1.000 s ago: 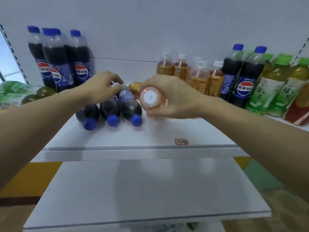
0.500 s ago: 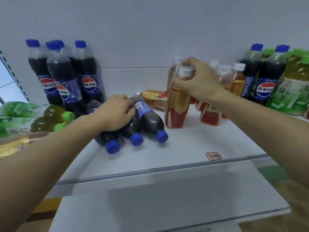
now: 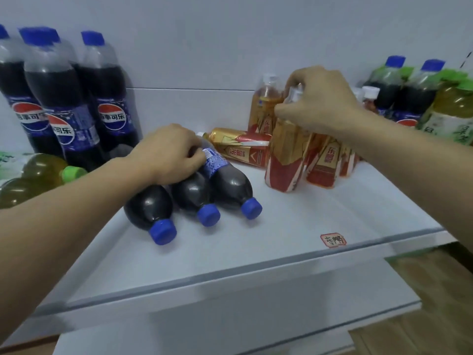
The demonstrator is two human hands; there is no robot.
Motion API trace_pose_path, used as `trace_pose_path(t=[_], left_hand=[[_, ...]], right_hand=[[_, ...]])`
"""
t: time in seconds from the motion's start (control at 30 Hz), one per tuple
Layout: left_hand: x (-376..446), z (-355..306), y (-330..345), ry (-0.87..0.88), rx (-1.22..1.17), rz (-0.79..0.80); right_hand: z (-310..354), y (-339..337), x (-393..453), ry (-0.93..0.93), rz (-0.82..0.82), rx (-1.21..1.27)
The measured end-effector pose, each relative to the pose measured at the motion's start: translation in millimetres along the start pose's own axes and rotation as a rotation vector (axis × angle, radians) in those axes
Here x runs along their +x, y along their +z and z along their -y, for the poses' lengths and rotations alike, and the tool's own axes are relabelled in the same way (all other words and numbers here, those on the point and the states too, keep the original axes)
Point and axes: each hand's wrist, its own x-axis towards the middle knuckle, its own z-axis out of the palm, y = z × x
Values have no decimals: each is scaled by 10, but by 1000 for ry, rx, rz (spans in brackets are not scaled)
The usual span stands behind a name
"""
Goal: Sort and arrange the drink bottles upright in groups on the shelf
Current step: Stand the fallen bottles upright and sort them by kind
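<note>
Three cola bottles lie side by side on the white shelf (image 3: 281, 226), blue caps toward me. My left hand (image 3: 166, 152) grips the right one (image 3: 225, 180) around its label, its fingers curled over it. My right hand (image 3: 317, 103) holds the neck of an upright amber tea bottle (image 3: 284, 160) with a red and gold label, standing at the front of the tea group (image 3: 322, 162). One more tea bottle (image 3: 240, 147) lies on its side behind the colas. Several cola bottles (image 3: 64, 106) stand upright at the back left.
Green tea bottles (image 3: 43, 170) lie at the left edge. More upright cola (image 3: 409, 98) and green tea bottles (image 3: 450, 111) crowd the right end. A small red sticker (image 3: 333, 240) marks the shelf front. A lower shelf (image 3: 230, 329) juts out below.
My right hand turned the tea bottle upright and set it down at the front of the tea group. My left hand stayed on the lying colas. The view moved closer.
</note>
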Motion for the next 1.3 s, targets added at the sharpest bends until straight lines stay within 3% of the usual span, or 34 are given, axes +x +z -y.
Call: trace_pose_path(t=[0.2, 0.33, 0.4, 0.47, 0.6, 0.8, 1.03, 1.17, 1.3], left_hand=[[177, 91, 256, -80, 69, 59], [207, 109, 310, -139, -27, 97], [199, 70, 284, -145, -86, 69], [199, -4, 251, -166, -129, 48], [235, -69, 233, -225, -99, 85], [159, 78, 254, -145, -70, 112], [94, 119, 188, -61, 17, 218], [102, 98, 182, -51, -9, 213], [159, 60, 208, -53, -17, 173]], right_hand=[[114, -47, 137, 2, 201, -229], [357, -50, 185, -170, 137, -505], [568, 130, 208, -286, 121, -454], [754, 439, 299, -330, 217, -350], [1062, 962, 653, -236, 519, -240], [937, 1406, 978, -221, 642, -323], [889, 1475, 891, -196, 501, -271], [891, 1158, 924, -216, 338, -320], [761, 787, 1011, -84, 252, -291]])
